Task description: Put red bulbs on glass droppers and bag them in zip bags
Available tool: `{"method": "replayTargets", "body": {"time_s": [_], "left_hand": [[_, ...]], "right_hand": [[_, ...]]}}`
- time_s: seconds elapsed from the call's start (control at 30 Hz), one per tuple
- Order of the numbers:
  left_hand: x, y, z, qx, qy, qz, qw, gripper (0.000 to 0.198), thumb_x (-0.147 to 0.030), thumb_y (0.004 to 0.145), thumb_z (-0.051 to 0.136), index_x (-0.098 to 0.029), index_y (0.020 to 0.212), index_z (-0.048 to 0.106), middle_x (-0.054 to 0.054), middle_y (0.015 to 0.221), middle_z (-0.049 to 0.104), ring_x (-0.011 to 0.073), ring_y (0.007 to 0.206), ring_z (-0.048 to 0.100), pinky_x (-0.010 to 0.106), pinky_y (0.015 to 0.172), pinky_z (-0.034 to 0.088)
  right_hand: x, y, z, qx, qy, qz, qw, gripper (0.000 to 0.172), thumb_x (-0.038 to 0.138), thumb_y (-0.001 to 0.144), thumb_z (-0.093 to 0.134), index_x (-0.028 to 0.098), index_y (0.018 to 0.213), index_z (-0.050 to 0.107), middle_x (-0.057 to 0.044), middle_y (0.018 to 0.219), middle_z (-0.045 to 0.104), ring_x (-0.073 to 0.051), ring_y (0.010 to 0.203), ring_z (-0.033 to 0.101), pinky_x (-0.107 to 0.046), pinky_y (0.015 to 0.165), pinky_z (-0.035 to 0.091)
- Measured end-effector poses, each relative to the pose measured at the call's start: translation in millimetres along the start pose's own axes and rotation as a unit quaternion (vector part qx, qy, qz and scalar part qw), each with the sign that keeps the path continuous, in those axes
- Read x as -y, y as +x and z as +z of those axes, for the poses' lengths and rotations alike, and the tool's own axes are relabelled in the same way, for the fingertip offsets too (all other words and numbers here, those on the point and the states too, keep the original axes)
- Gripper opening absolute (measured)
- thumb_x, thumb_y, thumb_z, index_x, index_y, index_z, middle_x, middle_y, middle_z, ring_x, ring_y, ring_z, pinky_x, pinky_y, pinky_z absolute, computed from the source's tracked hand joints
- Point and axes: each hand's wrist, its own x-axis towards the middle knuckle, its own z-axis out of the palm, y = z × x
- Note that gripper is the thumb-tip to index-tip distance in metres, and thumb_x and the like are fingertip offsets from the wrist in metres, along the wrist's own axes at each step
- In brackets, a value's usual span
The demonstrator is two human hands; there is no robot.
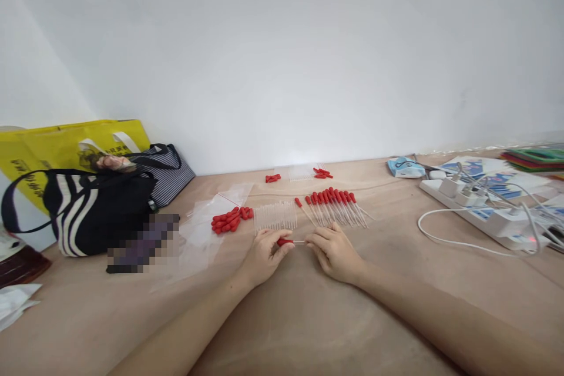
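Observation:
Between the fingers of my left hand (267, 252) is a red rubber dropper bulb (284, 241). My right hand (333, 252) pinches a thin clear dropper tube (299, 242), which runs from the bulb to my right fingertips. Whether its end sits inside the bulb cannot be made out. Just beyond my left hand lies a row of bare clear tubes (275, 216), with a pile of loose red bulbs (227, 221) to their left. Behind my right hand, several droppers (337, 205) with red bulbs on their tubes lie side by side. One dropper (304, 210) rests slightly apart at their left.
Clear plastic bags (200, 241) lie left of the bulb pile. Farther left stand a black bag (101, 211), a striped bag (171, 173) and a yellow bag (79, 141). A white power strip (476, 214) with looping cables and a blue mask (405, 167) occupy the right.

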Motion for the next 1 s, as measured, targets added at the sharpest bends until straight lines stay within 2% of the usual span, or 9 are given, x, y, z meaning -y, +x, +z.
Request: {"method": "replayTargets", "body": {"time_s": [0.13, 0.3, 0.63, 0.87, 1.0], "left_hand": [[-4.7, 0.4, -2.8, 0.026, -0.002, 0.008, 1.0, 0.017, -0.028, 0.083, 0.046, -0.02, 0.079, 0.06, -0.001, 0.076, 0.067, 0.015, 0.072, 0.057, 0.032, 0.076, 0.038], [-5.7, -1.5, -1.5, 0.005, -0.002, 0.046, 0.999, 0.019, -0.028, 0.083, 0.046, -0.017, 0.074, 0.059, -0.001, 0.067, 0.065, 0.0119, 0.06, 0.055, 0.032, 0.077, 0.037], [-5.5, -2.6, 1.5, 0.017, 0.002, 0.086, 0.996, 0.02, -0.028, 0.083, 0.045, -0.018, 0.074, 0.059, 0.0, 0.065, 0.064, 0.0118, 0.059, 0.055, 0.032, 0.079, 0.036], [-4.7, 0.1, -0.6, 0.024, -0.012, 0.054, 0.998, 0.018, -0.027, 0.082, 0.047, -0.018, 0.076, 0.061, 0.0, 0.071, 0.066, 0.0128, 0.064, 0.057, 0.031, 0.076, 0.036], [-1.1, -0.2, -0.8, 0.042, -0.027, 0.023, 0.998, 0.014, -0.025, 0.081, 0.05, -0.021, 0.079, 0.064, -0.001, 0.075, 0.069, 0.0129, 0.065, 0.061, 0.035, 0.083, 0.032]], "right_hand": [[-2.1, -1.1, -2.5, -0.003, 0.002, 0.0, 1.0, 0.02, 0.016, 0.084, 0.038, 0.016, 0.085, 0.058, -0.003, 0.074, 0.059, -0.012, 0.062, 0.043, -0.028, 0.064, 0.022], [-1.3, -1.8, -1.6, -0.006, 0.016, -0.016, 1.0, 0.021, 0.016, 0.084, 0.038, 0.017, 0.085, 0.059, -0.002, 0.07, 0.058, -0.011, 0.059, 0.041, -0.029, 0.065, 0.021], [1.7, 0.3, -2.2, 0.012, 0.03, -0.037, 0.999, 0.022, 0.014, 0.083, 0.037, 0.017, 0.086, 0.059, -0.001, 0.068, 0.058, -0.011, 0.059, 0.042, -0.029, 0.065, 0.02], [0.8, 3.1, -2.1, 0.028, 0.009, -0.026, 0.999, 0.02, 0.014, 0.083, 0.038, 0.017, 0.087, 0.058, -0.001, 0.074, 0.06, -0.011, 0.064, 0.045, -0.029, 0.066, 0.021], [-3.4, 4.1, -7.3, 0.027, -0.039, -0.037, 0.998, 0.017, 0.022, 0.083, 0.043, 0.02, 0.087, 0.06, -0.001, 0.075, 0.059, -0.013, 0.071, 0.044, -0.03, 0.066, 0.02]]}}
